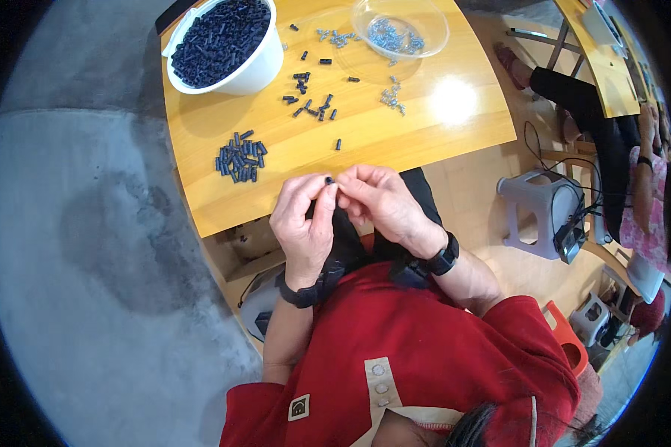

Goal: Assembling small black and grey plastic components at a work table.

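Observation:
My left hand [304,227] is closed in a pinch on a small black plastic piece [329,180], whose dark end shows between thumb and forefinger. My right hand [388,203] meets it there, thumb and forefinger pressed together against the piece; whatever they pinch is too small to make out. Both hands are raised just off the near edge of the yellow wooden table [425,141]. A single black piece [338,144] lies beyond my fingers. To the left is a heap of similar short black cylinders [241,158].
A white bucket [257,78] full of black pieces stands at the far left. Loose black pieces [320,109] lie mid-table. A clear bowl [434,46] holds small silvery parts, with more [392,97] scattered nearby. A grey stool [538,212] and a seated person [641,201] are to the right.

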The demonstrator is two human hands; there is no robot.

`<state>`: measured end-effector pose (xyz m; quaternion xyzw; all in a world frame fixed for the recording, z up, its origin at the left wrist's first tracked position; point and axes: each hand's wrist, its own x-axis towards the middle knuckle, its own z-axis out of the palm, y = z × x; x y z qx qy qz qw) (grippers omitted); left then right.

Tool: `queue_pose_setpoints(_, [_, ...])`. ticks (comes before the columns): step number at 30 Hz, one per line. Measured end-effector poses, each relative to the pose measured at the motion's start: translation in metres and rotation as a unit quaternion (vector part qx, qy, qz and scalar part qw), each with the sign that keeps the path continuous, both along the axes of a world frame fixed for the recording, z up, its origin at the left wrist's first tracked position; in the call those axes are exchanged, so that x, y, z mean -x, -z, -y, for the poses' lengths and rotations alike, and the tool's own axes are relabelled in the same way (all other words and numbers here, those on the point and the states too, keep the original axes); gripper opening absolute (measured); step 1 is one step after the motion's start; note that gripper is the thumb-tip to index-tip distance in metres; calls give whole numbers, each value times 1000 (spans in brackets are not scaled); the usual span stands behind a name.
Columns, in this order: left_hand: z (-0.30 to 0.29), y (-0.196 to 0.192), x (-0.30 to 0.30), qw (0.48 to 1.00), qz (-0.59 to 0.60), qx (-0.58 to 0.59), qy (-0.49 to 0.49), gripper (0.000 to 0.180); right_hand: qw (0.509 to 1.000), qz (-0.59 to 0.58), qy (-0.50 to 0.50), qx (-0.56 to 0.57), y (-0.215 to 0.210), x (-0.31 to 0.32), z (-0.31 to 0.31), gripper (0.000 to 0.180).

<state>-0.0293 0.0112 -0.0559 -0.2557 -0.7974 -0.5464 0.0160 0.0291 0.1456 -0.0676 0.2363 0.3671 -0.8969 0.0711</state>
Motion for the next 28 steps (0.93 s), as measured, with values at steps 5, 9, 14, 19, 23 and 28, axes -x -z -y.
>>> queue_pose_setpoints(5, [13,29,2,989,137,-36,-46,11,968,-71,9,-239,9,3,-6,21])
queue_pose_setpoints(9, [15,33,2,986,155,-56,-40,10,970,-73,-30,-228,8,28,-13,30])
queue_pose_setpoints(14, [13,30,1,981,172,-83,-28,11,964,-98,30,-247,18,39,-12,31])
queue_pose_setpoints(19, [7,20,2,990,137,-24,-8,11,931,-98,22,-350,0,19,-8,24])
queue_pose_setpoints(23, [0,12,0,996,60,60,5,11,888,-99,34,-447,-2,9,-7,15])
queue_pose_setpoints(28, [-4,14,-3,998,54,34,21,11,876,-102,17,-471,-7,2,-9,15])
